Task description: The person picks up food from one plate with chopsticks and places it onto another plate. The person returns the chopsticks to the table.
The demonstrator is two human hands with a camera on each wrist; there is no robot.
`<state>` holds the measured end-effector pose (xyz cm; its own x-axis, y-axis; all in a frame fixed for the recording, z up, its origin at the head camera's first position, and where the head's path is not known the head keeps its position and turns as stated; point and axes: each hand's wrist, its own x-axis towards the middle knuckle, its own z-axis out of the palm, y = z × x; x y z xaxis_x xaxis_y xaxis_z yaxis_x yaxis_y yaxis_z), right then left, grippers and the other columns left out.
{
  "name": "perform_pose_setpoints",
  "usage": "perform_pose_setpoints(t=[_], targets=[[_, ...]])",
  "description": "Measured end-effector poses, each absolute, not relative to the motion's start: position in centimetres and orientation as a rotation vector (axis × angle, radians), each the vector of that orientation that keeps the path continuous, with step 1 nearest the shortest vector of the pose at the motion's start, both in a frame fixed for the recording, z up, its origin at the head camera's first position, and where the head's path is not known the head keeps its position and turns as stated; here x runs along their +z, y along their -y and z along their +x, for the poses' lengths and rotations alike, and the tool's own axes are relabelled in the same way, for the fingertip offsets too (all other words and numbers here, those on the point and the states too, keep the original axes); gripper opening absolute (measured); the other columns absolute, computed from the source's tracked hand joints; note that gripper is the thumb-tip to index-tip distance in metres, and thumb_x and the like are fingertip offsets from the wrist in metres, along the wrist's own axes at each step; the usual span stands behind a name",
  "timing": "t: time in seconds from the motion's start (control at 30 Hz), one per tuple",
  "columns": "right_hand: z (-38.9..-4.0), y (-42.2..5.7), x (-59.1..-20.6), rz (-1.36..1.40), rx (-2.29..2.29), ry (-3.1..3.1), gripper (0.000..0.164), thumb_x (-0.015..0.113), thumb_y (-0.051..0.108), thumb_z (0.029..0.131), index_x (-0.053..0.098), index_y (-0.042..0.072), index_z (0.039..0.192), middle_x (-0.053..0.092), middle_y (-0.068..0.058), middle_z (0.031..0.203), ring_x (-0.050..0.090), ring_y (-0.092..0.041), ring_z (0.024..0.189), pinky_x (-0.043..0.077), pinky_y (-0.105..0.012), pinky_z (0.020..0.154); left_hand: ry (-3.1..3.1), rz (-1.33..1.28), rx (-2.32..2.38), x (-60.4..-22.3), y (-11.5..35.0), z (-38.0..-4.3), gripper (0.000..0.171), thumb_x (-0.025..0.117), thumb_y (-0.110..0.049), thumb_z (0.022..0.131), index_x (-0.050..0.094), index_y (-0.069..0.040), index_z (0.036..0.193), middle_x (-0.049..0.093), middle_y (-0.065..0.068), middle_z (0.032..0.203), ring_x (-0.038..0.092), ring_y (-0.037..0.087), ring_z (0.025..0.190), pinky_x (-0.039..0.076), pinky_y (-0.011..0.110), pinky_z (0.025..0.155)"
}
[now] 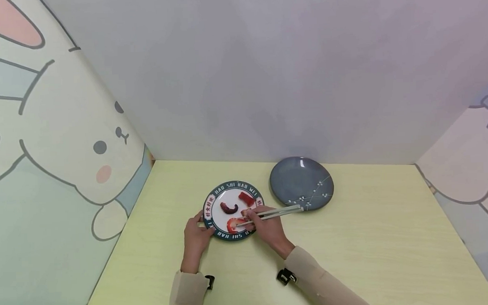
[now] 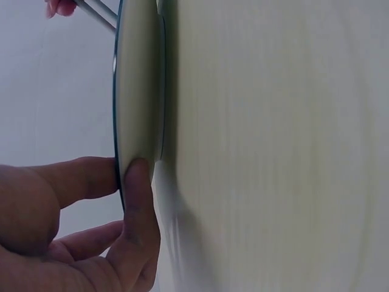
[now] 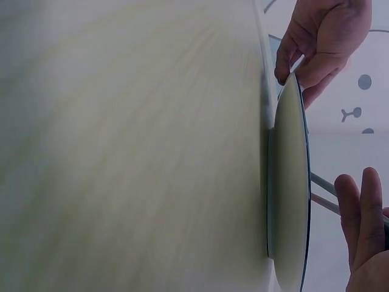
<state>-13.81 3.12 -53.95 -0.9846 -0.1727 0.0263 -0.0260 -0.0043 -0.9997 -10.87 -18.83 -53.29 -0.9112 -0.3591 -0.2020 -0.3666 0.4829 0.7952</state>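
Observation:
A round white plate with a green lettered rim stands on the table. My left hand pinches its left edge, thumb on one side and fingers on the other, as the left wrist view shows. On the plate lie a dark curled octopus tentacle, a red block-shaped piece and an orange-red shrimp. My right hand holds a pair of pale chopsticks over the plate's right side. Their tips reach the shrimp; whether they grip it I cannot tell. Another small reddish piece is partly hidden by the right fingers.
A dark blue-grey plate with a white blossom pattern stands to the right, near the back wall. The pale wooden table stretches right and forward. Side walls with cartoon rabbits border it.

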Motion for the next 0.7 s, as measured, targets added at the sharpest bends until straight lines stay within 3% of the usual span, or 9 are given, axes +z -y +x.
perform_pose_setpoints(t=[0.2, 0.53, 0.7], targets=[[-13.85, -3.41, -53.85, -0.200, -2.144, -2.162, 0.018, 0.065, 0.002, 0.102, 0.076, -0.012, 0.104, 0.077, -0.027, 0.104, 0.078, -0.030, 0.070, 0.063, -0.027, 0.065, -2.707, -0.662, 1.439, -53.14, 18.78, -10.93, 0.070, 0.075, 0.005, 0.088, 0.047, 0.011, 0.152, 0.056, 0.025, 0.125, 0.062, 0.033, 0.098, 0.052, 0.031, 0.074], [-13.96, -3.62, -53.72, -0.158, -2.188, -2.129, 0.017, 0.063, -0.001, 0.102, 0.075, -0.013, 0.103, 0.076, -0.029, 0.102, 0.076, -0.014, 0.066, 0.064, -0.031, 0.064, -2.713, -0.636, 1.446, -53.08, 18.82, -10.94, 0.070, 0.076, 0.005, 0.087, 0.047, 0.013, 0.151, 0.056, 0.027, 0.124, 0.063, 0.034, 0.097, 0.053, 0.034, 0.075], [-14.03, -3.59, -53.66, -0.139, -2.205, -2.133, 0.018, 0.063, -0.001, 0.102, 0.074, -0.015, 0.102, 0.076, -0.030, 0.098, 0.076, -0.015, 0.064, 0.063, -0.030, 0.062, -2.719, -0.635, 1.443, -53.19, 18.94, -10.94, 0.070, 0.076, 0.005, 0.087, 0.048, 0.012, 0.151, 0.056, 0.027, 0.124, 0.064, 0.034, 0.098, 0.053, 0.033, 0.075]])
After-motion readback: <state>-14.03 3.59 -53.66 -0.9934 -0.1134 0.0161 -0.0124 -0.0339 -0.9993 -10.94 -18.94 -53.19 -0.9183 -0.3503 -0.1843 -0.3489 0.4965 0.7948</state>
